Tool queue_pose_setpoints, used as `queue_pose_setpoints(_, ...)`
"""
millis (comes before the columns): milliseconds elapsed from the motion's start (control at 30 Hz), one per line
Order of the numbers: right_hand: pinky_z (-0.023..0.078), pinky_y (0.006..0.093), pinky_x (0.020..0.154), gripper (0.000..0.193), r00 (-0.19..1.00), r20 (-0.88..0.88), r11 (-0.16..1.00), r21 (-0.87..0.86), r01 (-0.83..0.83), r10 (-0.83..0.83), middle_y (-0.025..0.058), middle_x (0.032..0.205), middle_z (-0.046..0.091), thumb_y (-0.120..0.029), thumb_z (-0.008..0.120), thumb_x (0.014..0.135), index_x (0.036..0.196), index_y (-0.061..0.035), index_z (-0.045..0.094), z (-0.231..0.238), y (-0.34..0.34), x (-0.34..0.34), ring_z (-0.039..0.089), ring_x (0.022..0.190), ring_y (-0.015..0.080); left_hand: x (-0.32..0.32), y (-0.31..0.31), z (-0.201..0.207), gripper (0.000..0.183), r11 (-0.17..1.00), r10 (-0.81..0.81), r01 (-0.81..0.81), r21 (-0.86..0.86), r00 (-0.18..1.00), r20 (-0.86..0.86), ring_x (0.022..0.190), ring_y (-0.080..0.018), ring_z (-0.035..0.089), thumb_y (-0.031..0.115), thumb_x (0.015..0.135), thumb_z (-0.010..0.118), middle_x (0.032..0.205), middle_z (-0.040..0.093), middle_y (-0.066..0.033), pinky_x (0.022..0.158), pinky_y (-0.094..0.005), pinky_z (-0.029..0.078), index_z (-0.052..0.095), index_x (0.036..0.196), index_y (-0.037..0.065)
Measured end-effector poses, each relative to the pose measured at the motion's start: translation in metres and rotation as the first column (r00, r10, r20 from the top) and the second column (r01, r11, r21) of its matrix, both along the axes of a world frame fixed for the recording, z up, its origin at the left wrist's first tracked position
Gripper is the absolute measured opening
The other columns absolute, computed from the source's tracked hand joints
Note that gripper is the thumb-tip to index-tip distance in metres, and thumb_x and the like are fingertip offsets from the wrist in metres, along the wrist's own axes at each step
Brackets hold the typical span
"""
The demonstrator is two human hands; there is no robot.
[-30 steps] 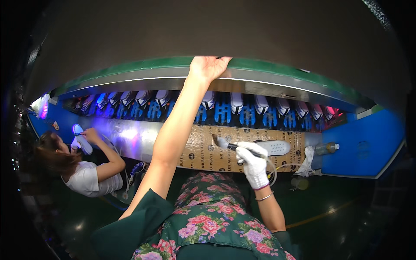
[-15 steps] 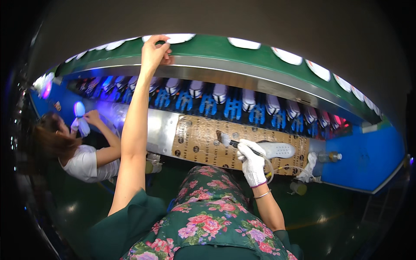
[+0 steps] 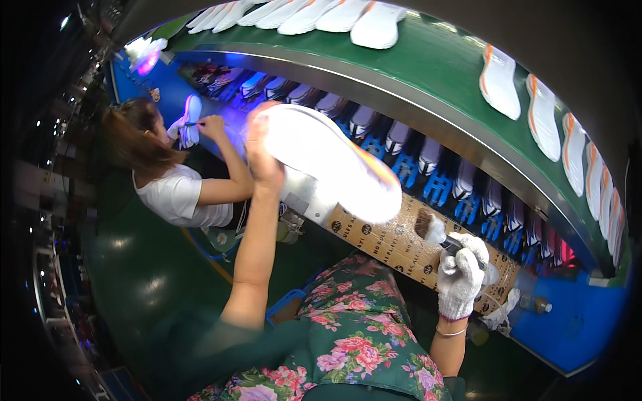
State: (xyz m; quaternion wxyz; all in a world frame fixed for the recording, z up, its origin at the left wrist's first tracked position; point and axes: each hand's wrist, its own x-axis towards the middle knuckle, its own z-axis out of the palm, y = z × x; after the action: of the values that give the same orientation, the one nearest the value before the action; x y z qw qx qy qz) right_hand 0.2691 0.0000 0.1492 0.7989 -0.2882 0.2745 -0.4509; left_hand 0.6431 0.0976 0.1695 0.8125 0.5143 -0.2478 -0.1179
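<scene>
My bare left hand (image 3: 266,160) is closed round the heel or toe end of a white shoe sole (image 3: 328,160) with an orange stripe along its edge. The sole is raised above the bench and slightly blurred. My right hand (image 3: 461,274), in a white knitted glove, is closed on the black handle of a brush (image 3: 433,230). Dark bristles point up and left over the cardboard (image 3: 381,240), apart from the sole. Behind the glove, a pale sole lying on the cardboard is mostly hidden.
White soles (image 3: 498,83) lie along a green shelf (image 3: 428,57) with a metal edge. Below it, shoes (image 3: 431,157) stand in a row on blue holders (image 3: 438,187). At left, a co-worker (image 3: 180,167) handles a sole under purple light. A bottle (image 3: 537,304) stands at right.
My left hand has come down from the green shelf and now holds a white sole. The view has turned and shifted. My right hand still grips the brush.
</scene>
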Motion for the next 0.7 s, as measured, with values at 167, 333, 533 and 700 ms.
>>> queue_pose_setpoints(167,0.053,0.0259,0.057,0.019,0.966,-0.224,0.984,-0.092,-0.152,0.129,0.0187,0.100,0.068,0.005,0.067,0.080,0.098,0.0022,0.065,0.030,0.021,0.041,0.064,0.068,0.0181,-0.051,-0.015,-0.075,0.028,0.722,-0.539,0.662,0.201,0.721,-0.436,0.091,-0.0183,0.069,0.017,0.094,0.057,0.102,0.070,-0.0125,0.082,-0.0320,0.057,0.064,0.114,-0.001)
queue_pose_setpoints(333,0.053,0.0246,0.069,0.016,0.920,-0.371,0.941,-0.249,-0.227,0.124,0.0135,0.096,0.071,0.008,0.074,0.078,0.094,0.0054,0.071,0.014,0.018,0.053,0.065,0.077,0.0145,-0.129,0.000,-0.133,0.033,0.622,-0.473,0.782,-0.048,0.326,-0.819,0.095,-0.0177,0.069,0.023,0.098,0.050,0.108,0.070,-0.0100,0.085,-0.0328,0.057,0.064,0.115,-0.001)
queue_pose_setpoints(533,0.053,0.0268,0.070,0.013,0.811,-0.585,0.893,-0.379,-0.244,-0.026,0.0065,0.086,0.071,0.003,0.079,0.076,0.088,0.0017,0.074,-0.004,0.014,0.042,0.066,0.076,0.0136,-0.170,0.051,-0.124,0.120,0.192,-0.723,0.725,-0.662,-0.352,-0.595,0.121,-0.0505,0.054,0.093,0.077,0.014,0.132,0.054,-0.0315,0.106,-0.0573,0.039,0.035,0.149,-0.001)
queue_pose_setpoints(700,0.054,0.0299,0.070,0.022,0.797,-0.546,0.648,-0.709,-0.277,-0.257,0.0101,0.089,0.073,-0.003,0.078,0.077,0.098,-0.0019,0.075,0.006,0.011,0.043,0.070,0.080,0.0179,-0.176,0.020,-0.094,0.116,0.371,-0.715,0.791,-0.486,-0.091,-0.693,0.094,-0.0392,0.067,0.091,0.079,0.003,0.105,0.066,-0.0209,0.086,-0.0496,0.055,0.049,0.134,0.000)
